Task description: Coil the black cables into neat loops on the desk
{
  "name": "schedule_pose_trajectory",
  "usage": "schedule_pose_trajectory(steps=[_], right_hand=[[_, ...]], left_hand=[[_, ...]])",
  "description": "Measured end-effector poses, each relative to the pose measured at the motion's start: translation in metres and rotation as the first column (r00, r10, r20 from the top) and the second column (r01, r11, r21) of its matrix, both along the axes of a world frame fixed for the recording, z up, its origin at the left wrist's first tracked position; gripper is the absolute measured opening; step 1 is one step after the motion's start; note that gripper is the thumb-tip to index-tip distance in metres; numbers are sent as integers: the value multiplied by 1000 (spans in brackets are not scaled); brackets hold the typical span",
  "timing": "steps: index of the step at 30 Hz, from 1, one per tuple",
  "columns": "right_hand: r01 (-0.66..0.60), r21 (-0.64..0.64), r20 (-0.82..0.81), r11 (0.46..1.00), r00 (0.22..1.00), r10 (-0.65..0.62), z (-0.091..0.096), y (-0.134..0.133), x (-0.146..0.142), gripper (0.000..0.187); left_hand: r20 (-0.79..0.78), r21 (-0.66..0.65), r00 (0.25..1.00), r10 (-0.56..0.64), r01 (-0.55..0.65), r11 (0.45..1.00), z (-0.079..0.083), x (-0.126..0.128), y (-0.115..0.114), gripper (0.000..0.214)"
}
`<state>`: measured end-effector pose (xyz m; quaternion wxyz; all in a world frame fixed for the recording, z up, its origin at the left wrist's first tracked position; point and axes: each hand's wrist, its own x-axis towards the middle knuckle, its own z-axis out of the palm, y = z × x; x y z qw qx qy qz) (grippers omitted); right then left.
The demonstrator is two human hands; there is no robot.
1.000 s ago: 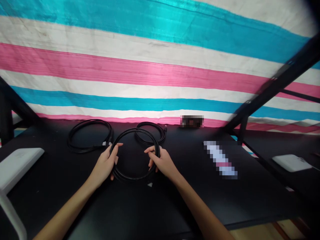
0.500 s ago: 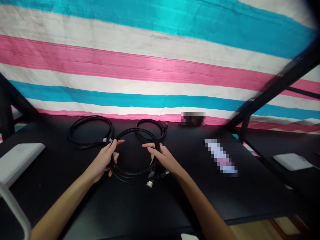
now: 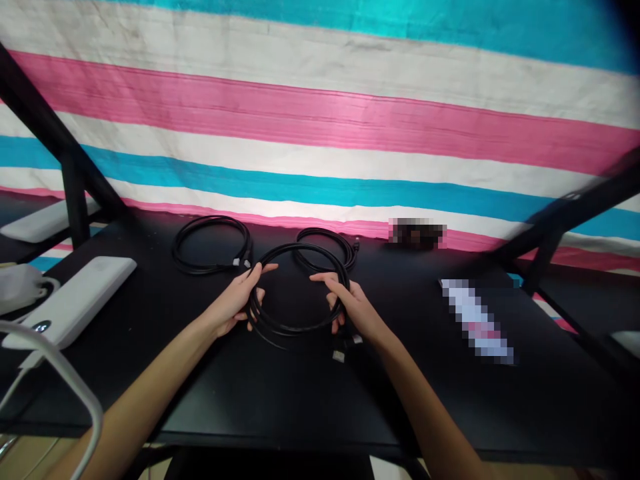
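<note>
Both my hands hold a coiled black cable just above the black table. My left hand grips the coil's left side, fingers wrapped round the strands. My right hand grips the right side in the same way. Two plug ends dangle below my right hand. Behind it lie two other black coils: a larger one at back left and a smaller one at back centre, partly overlapped by the held coil.
A white power strip lies at the table's left edge, with a white cable looping in front. A striped pink, white and blue cloth hangs behind. Black frame bars rise at left and right. Blurred patches sit at right.
The view has swung left and down, so everything shifted right in the picture. The held coil has lifted slightly and its plug ends now hang free below my right hand.
</note>
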<state>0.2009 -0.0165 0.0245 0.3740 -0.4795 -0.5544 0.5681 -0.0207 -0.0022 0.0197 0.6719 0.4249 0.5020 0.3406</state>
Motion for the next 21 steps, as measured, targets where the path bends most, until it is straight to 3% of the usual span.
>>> schedule_pose_trajectory(steps=[4,9,13,16,19,21], right_hand=[[34,52,25,998,999,-35,-4,1,1,38],[111,-61,-61,992,992,-115,-8,5,4,65],[205,-65,35,977,979,-203,-9,7,4,62],[220,129,207,967,948,-243,-13,7,3,50],[157,416,418,896,842,-342,-18,7,2,31],[105,519,452,848,808,-377,-20,7,1,25]], left_hand=[[-74,12,996,-55,56,998,0,-3,0,51],[-183,42,975,-124,134,990,-1,-1,-2,51],[-313,137,931,-187,239,961,-8,2,-2,48],[-449,307,883,-135,294,905,-16,4,-1,45],[-540,457,841,-22,315,832,-21,6,-3,53],[-572,512,819,44,314,800,-22,7,-5,51]])
